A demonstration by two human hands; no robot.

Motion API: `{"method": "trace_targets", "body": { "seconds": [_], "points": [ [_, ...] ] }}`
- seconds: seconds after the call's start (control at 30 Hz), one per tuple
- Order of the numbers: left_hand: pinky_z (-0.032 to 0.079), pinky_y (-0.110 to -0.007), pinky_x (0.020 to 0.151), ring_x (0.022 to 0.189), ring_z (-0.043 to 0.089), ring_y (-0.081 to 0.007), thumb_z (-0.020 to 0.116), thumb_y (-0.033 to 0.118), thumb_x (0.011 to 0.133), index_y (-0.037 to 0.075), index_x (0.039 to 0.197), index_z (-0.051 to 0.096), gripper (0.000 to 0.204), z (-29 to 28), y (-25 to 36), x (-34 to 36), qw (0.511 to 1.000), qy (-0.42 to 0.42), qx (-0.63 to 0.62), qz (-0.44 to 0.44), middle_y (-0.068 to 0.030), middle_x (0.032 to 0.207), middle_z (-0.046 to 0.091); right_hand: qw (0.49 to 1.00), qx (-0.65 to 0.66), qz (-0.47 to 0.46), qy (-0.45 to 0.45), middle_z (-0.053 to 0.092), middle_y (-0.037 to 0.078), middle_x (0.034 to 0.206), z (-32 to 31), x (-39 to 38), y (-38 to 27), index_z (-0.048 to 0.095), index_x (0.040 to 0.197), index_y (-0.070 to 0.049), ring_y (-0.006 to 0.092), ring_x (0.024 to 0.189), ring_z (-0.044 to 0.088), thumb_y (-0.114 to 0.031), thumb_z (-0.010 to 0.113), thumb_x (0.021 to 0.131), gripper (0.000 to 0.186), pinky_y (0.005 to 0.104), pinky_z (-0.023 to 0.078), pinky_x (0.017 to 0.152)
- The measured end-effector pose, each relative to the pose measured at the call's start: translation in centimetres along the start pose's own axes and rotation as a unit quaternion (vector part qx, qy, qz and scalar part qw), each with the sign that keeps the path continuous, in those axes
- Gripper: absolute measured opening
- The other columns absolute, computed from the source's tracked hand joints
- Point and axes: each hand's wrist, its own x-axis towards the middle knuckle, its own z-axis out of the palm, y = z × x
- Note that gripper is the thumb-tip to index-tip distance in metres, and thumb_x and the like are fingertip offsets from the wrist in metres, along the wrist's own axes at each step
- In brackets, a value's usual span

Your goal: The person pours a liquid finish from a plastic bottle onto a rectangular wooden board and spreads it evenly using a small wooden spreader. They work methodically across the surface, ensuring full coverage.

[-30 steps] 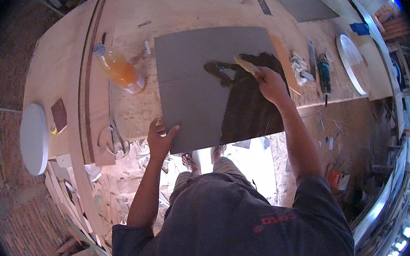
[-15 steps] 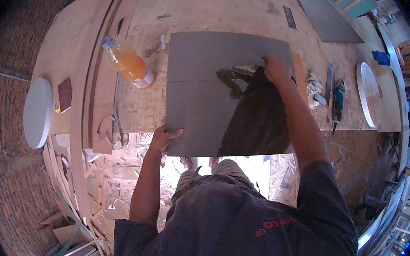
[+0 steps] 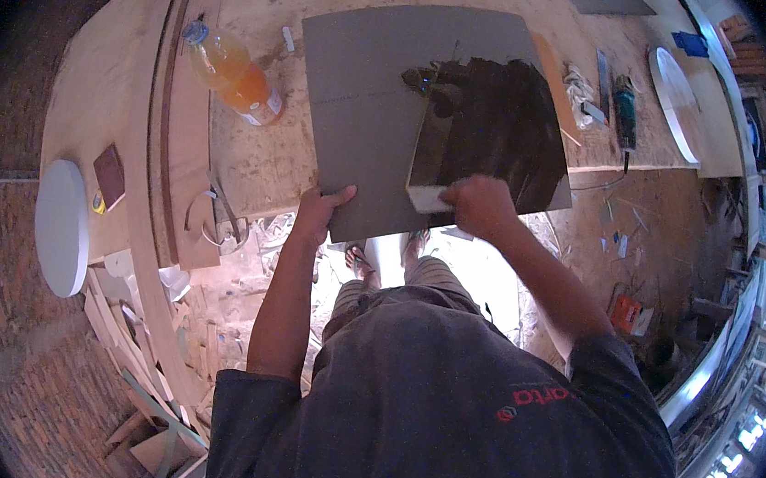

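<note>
A grey flat sheet (image 3: 348, 125) lies at the bench's near edge, its near side jutting past it. Dark, wet-looking liquid (image 3: 505, 122) covers much of its right half, with a smaller dark smear beyond. My left hand (image 3: 323, 213) grips the sheet's near left edge, thumb on top and fingers underneath. My right hand (image 3: 480, 207) is closed on a pale, flat spreader (image 3: 427, 198), which rests on the sheet close to its near edge at the left border of the wet area. The fingers partly hide the spreader.
A bottle of orange liquid (image 3: 237, 82) stands left of the sheet. White round panels (image 3: 62, 228) lie at both sides. On the right are a crumpled pale cloth (image 3: 578, 97) and a teal power tool (image 3: 626, 115) with a cord. Offcuts (image 3: 138, 344) lean below left.
My right hand has come from the sheet's far right part toward its near edge. The dark area's left border now runs straighter. The whole view has shifted, with the bench higher in it.
</note>
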Motion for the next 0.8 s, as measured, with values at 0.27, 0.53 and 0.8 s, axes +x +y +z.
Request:
{"method": "trace_targets", "body": {
  "seconds": [0.27, 0.53, 0.8],
  "points": [
    [0.06, -0.04, 0.09, 0.104, 0.072, -0.0279, 0.092, 0.022, 0.082, -0.006, 0.135, 0.059, 0.068, -0.3, -1.7, 1.2, 0.997, 0.018, -0.003, 0.07, -0.0167, 0.12, 0.072, 0.973, 0.204, -0.014, 0.103, 0.077, 0.013, 0.1, 0.5, -6.2, -0.1, 0.08, 0.109, -0.012, 0.0326, 0.094, 0.075, -0.02, 0.075, 0.091, 0.02, 0.0432, 0.059, 0.081],
    [0.058, -0.038, 0.09, 0.102, 0.072, -0.0254, 0.079, 0.014, 0.092, -0.005, 0.131, 0.063, 0.047, 0.3, -1.5, -1.0, 0.99, 0.006, -0.129, 0.056, -0.0159, 0.117, 0.072, 0.933, 0.25, 0.06, 0.253, 0.075, 0.018, 0.11, -7.1, 4.8, 7.6, 0.071, 0.123, -0.003, 0.0381, 0.104, 0.072, -0.019, 0.067, 0.099, 0.03, 0.0442, 0.056, 0.089],
    [0.059, -0.035, 0.085, 0.092, 0.072, -0.0209, 0.079, 0.016, 0.093, -0.005, 0.122, 0.068, 0.037, -0.6, -4.1, -1.9, 0.985, 0.066, -0.147, 0.057, -0.0128, 0.105, 0.075, 0.972, 0.032, -0.017, 0.231, 0.072, 0.012, 0.119, -4.7, 16.5, 7.1, 0.074, 0.123, -0.013, 0.0358, 0.113, 0.069, -0.011, 0.059, 0.093, 0.034, 0.0508, 0.057, 0.094]
  ]
}}
